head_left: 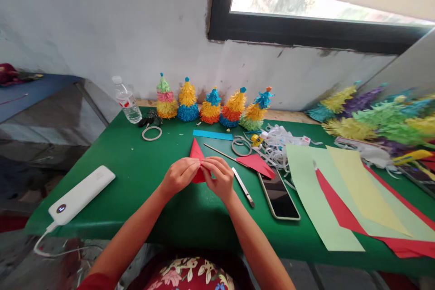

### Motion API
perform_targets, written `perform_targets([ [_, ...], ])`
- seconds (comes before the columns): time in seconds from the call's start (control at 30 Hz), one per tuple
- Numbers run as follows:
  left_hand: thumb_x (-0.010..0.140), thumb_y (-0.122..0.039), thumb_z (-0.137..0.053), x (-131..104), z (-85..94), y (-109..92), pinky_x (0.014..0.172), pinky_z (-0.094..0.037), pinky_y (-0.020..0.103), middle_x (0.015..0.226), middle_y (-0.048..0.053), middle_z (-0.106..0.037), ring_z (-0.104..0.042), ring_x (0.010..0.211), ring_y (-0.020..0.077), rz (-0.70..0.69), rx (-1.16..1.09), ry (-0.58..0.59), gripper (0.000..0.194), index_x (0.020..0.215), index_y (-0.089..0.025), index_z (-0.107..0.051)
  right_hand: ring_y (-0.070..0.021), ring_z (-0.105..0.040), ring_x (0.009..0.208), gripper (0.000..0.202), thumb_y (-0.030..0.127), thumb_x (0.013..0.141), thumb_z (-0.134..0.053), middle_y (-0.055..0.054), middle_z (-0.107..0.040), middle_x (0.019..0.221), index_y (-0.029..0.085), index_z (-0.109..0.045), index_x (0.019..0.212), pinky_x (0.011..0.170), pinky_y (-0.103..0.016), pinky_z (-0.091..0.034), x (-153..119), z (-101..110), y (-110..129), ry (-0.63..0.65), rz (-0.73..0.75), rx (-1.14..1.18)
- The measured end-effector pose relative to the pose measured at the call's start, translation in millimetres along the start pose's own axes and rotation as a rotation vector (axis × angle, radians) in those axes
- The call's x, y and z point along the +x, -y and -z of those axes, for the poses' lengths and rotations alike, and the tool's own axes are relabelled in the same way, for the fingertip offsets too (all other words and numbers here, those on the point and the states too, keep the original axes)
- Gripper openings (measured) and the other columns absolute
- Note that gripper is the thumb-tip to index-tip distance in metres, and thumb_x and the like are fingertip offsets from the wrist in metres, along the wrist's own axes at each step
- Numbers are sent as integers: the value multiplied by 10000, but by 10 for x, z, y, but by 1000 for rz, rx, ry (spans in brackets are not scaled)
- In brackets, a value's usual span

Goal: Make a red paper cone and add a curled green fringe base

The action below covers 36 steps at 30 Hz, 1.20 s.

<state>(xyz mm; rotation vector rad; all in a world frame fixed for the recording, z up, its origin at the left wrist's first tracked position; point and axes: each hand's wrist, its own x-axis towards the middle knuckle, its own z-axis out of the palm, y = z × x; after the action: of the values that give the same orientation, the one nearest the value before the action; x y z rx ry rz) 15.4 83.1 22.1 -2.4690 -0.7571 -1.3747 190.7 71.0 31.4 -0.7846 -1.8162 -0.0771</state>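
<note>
A red paper cone (196,150) is pinched between both hands above the green table. My left hand (180,175) closes on its left side, and my right hand (219,176) closes on its right, with the fingertips meeting near the middle. The cone's point faces away from me, and part of its body is hidden behind the fingers. Right of my right hand lies a slim white-and-silver cutter or tweezers-like tool (243,187). A red paper piece (258,163) and a thin stick (220,152) rest beyond it.
A phone (280,195) and green paper sheets (321,199) lie to the right, beside tangled white strips (277,145). Several fringed paper trees (188,102) stand along the wall. A blue strip (212,135), a water bottle (127,102) and a white power bank (81,195) are also on the table.
</note>
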Motion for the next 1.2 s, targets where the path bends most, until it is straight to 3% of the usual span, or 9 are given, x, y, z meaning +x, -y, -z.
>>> perform_targets([
  [0.4,889,-95,-523,-53,-41,56,892,-568,351,1044,120,-718,-674,1029,222,7,27,52,281,1152,-148,-606,-180,-678,882,275,51,852,-554,-43,-738,892,213,-671,1041,792,-307,-564,-95,31,-123,103,137,-213],
  [0.57,882,-114,-539,-49,-58,27,852,-577,331,980,97,-734,-699,959,214,83,6,-8,222,1066,-171,-649,-175,-666,893,210,58,842,-579,-37,-735,874,212,-679,946,773,-295,-551,-100,-10,-103,76,74,-226],
  [0.67,874,-165,-565,-24,-57,-7,903,-544,354,970,72,-731,-683,994,215,230,-164,-6,179,1009,-214,-671,-166,-663,845,165,69,848,-578,-35,-717,804,210,-663,858,724,-279,-552,-92,-17,-71,27,37,-211],
  [0.73,837,-259,-637,8,-64,-20,1007,-468,407,1098,81,-695,-617,1123,243,409,-380,-43,218,1053,-233,-654,-164,-666,821,161,69,842,-587,-31,-704,788,218,-647,855,702,-280,-560,-89,2,-58,-41,46,-197],
  [0.8,773,-430,-695,48,-88,-17,1082,-379,461,1293,108,-588,-508,1256,287,680,-687,-163,446,1159,-231,-593,-166,-672,803,184,57,823,-609,-23,-692,794,233,-630,874,678,-290,-569,-92,26,-47,-157,67,-196],
  [0.87,733,-613,-649,93,-123,-5,1074,-369,496,1354,137,-526,-467,1287,324,1016,-1043,-293,610,1181,-210,-554,-173,-679,804,224,30,800,-623,-20,-677,808,239,-613,879,654,-299,-573,-104,36,-30,-270,89,-182],
  [0.97,744,-667,-585,166,-151,9,1018,-413,515,1249,159,-598,-517,1230,351,1368,-1472,-273,603,1083,-168,-578,-175,-674,852,250,-12,785,-609,-19,-660,830,229,-582,844,659,-299,-575,-135,9,-3,-315,127,-100],
  [1.07,767,-564,-626,236,-111,22,956,-463,481,1189,132,-639,-604,1121,317,1373,-1597,-291,520,1106,-174,-563,-161,-653,863,225,3,798,-601,-19,-653,845,222,-552,803,677,-284,-563,-158,-28,-15,-181,184,-27],
  [1.2,722,-429,-725,264,-15,102,752,-537,378,977,71,-693,-696,821,242,1198,-1307,-319,493,1113,-192,-541,-154,-610,854,146,81,855,-547,-32,-653,847,223,-564,827,711,-275,-522,-159,-9,-121,134,124,-58],
])
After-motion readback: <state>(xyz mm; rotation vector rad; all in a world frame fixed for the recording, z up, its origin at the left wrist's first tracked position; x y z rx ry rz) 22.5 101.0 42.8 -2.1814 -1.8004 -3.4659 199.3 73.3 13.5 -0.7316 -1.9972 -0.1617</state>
